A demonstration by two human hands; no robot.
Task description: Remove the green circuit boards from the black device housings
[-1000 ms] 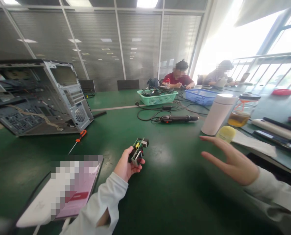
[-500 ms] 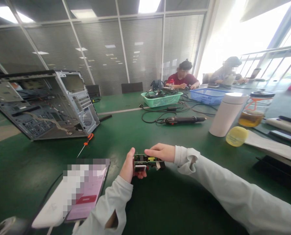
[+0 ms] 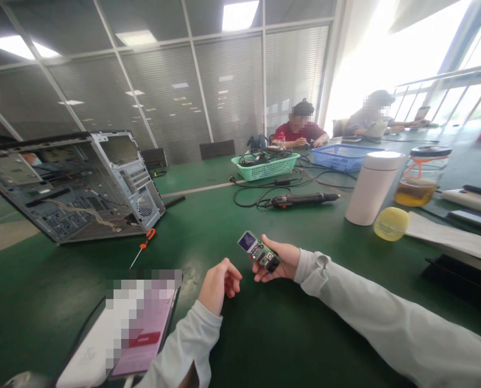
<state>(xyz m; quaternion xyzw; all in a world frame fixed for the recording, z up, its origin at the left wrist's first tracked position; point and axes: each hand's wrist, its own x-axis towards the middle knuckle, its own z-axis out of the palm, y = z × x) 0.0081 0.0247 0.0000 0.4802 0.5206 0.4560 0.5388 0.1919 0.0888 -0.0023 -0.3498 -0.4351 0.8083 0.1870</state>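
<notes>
A small green circuit board (image 3: 268, 258) with a little grey screen at its upper left end is held in my right hand (image 3: 283, 257), thumb over the top edge and fingers beneath. My left hand (image 3: 220, 283) is just left of it, not touching it, with its fingers loosely curled and apart and nothing in them. Left of my left hand, a phone (image 3: 147, 328) with a pinkish screen lies beside a white device (image 3: 93, 345). An orange-handled screwdriver (image 3: 146, 240) rests on the green table (image 3: 208, 221) further up.
An open computer case (image 3: 103, 188) stands at left. Beyond my hands are a black electric screwdriver (image 3: 305, 200), a green basket (image 3: 267, 168) of cables and a blue basket (image 3: 341, 158). At right stand a white bottle (image 3: 372, 188) and a jar (image 3: 420, 178). Two people sit further back.
My left hand has let go of the board and moved slightly down, its fingers curling. The board has turned in my right hand, its screen now facing up at the upper left.
</notes>
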